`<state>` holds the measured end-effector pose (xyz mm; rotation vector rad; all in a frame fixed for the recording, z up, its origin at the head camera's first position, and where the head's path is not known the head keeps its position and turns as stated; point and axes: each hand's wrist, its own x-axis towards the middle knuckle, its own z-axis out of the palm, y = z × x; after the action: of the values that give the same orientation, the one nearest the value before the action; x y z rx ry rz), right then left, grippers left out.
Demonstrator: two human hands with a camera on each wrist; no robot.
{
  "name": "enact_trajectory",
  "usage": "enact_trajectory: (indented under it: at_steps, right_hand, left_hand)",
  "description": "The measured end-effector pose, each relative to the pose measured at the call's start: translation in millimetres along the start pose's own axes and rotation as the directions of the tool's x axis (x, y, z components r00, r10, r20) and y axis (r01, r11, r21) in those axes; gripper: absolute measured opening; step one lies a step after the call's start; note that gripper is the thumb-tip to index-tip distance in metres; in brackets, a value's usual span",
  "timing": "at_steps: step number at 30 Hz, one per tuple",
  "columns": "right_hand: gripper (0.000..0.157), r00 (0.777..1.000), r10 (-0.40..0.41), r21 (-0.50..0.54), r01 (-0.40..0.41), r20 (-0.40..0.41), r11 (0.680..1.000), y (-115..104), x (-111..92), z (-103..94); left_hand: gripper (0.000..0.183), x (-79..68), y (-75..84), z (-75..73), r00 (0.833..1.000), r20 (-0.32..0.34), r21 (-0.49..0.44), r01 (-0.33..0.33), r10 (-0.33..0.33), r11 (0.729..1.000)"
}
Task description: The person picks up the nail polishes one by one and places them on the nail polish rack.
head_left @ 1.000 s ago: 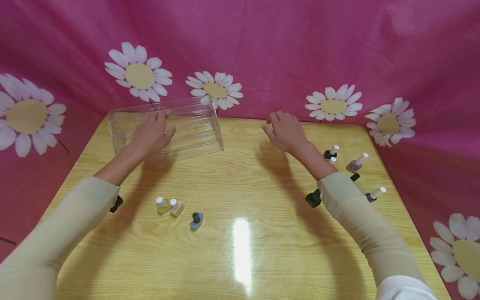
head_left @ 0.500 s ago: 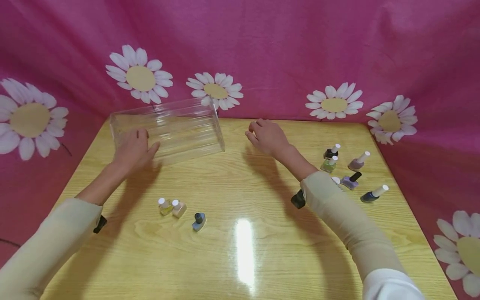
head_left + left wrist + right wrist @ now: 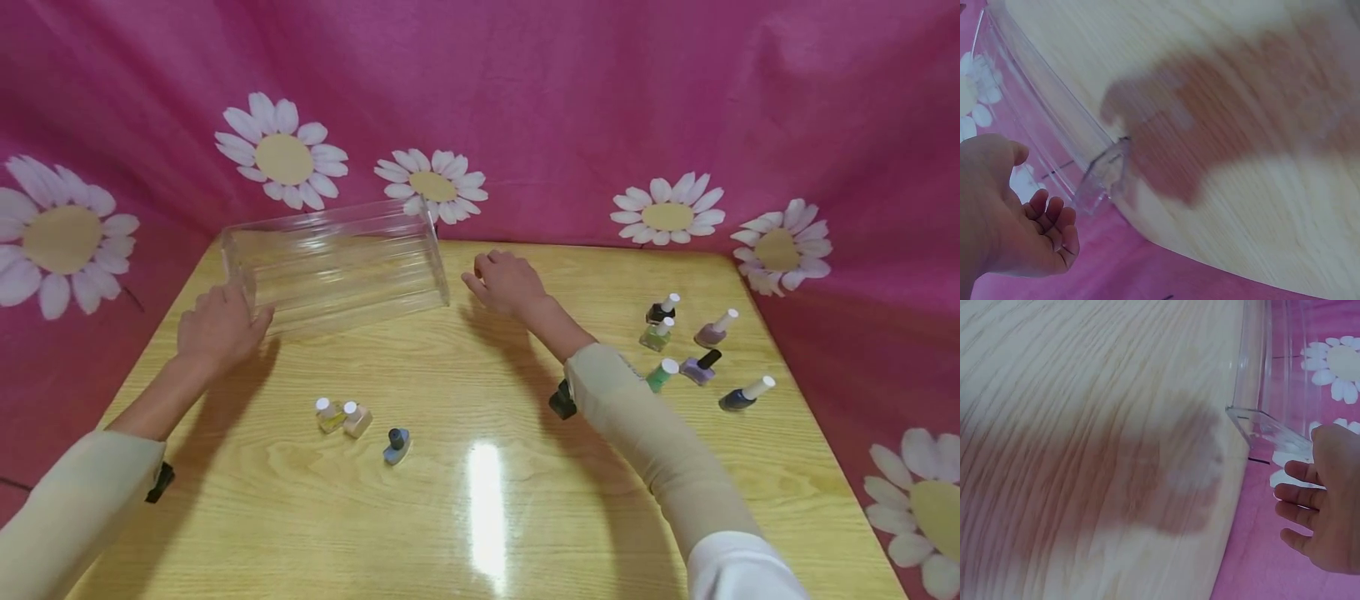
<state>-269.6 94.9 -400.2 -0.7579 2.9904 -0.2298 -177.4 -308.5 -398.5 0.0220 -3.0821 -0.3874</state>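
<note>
A clear plastic stepped rack (image 3: 345, 279) lies at the back left of the table with nothing on its tiers. My left hand (image 3: 217, 333) is close beside its left end, thumb out and fingers loosely bent. In the left wrist view that hand (image 3: 1019, 219) holds nothing, and the rack's end panel (image 3: 1107, 172) shows past the fingertips. Off the rack's right end hovers my right hand (image 3: 506, 285), its fingers loosely spread. The right wrist view shows this hand (image 3: 1332, 509) without anything in it, just short of the rack's other end panel (image 3: 1272, 431).
To the right stand several nail polish bottles, among them a black one (image 3: 660, 312), a green one (image 3: 660, 377) and a dark blue one (image 3: 738, 400). Front left are a yellow bottle (image 3: 330, 417), a pale pink one (image 3: 358, 422) and a grey-blue one (image 3: 396, 450). Pink flowered cloth (image 3: 547, 117) encloses the table.
My left hand has drawn back from over the rack, leftward and nearer, to its left end. My right hand has shifted left towards the rack's right end. The rack has stayed put.
</note>
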Motion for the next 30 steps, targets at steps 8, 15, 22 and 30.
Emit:
enact_trajectory:
  at_steps: [8,15,22,30]
  right_hand:
    - [0.042,1.000,0.000,-0.038,0.000,0.007,0.999,-13.9,17.8,18.4]
    - [0.046,0.999,0.027,-0.028,-0.026,0.039,0.999,-26.5,28.4,28.0]
    - [0.049,0.996,0.063,-0.038,-0.060,0.066,0.997,-28.9,34.6,38.2]
    - [0.048,0.996,0.051,-0.102,-0.044,0.071,0.994,-31.8,44.7,47.2]
  left_hand:
    - [0.061,-7.4,-16.9,2.6,0.998,-0.027,0.007,0.052,-0.051,0.999]
    - [0.062,-7.7,-26.1,8.5,0.996,-0.051,0.022,0.068,-0.066,0.997]
    - [0.061,0.0,-36.3,15.3,0.997,0.035,-0.023,0.063,-0.062,0.998]
    - [0.056,5.8,-39.8,21.9,0.996,0.076,-0.016,0.043,-0.041,0.999]
